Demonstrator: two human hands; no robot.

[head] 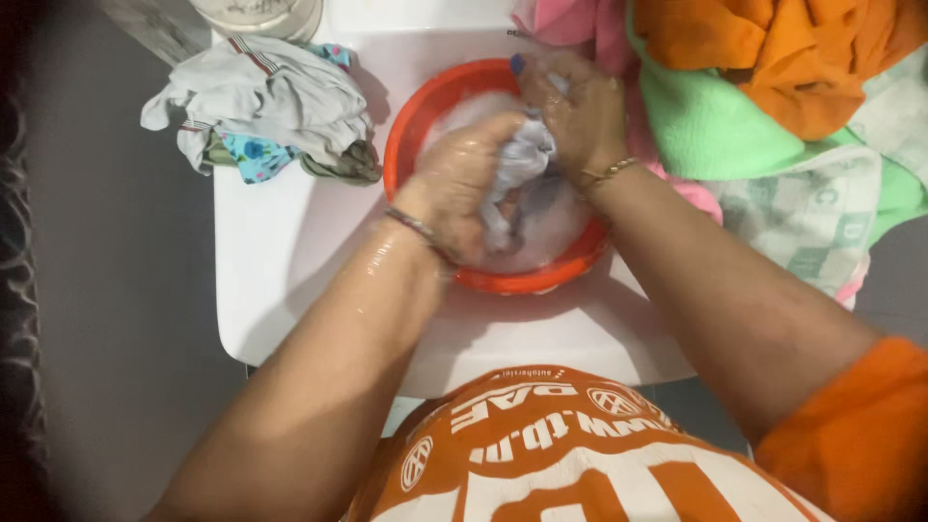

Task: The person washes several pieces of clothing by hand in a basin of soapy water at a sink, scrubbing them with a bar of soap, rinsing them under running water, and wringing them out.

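Head view: pale grey wet cloth (519, 166), clenched between left hand (459, 184) and right hand (580, 116), in soapy water inside orange basin (416, 116). Basin on white table (280, 261); crumpled garments (266, 106) left, coloured towels (764, 116) right; grey floor (116, 319).

Left hand (454, 184) clenched, right hand (580, 116) clenched, forearms wet

Your hands are hiding most of the grey cloth (522, 164); the frame's top edge is cutting off the pale container (256, 14).
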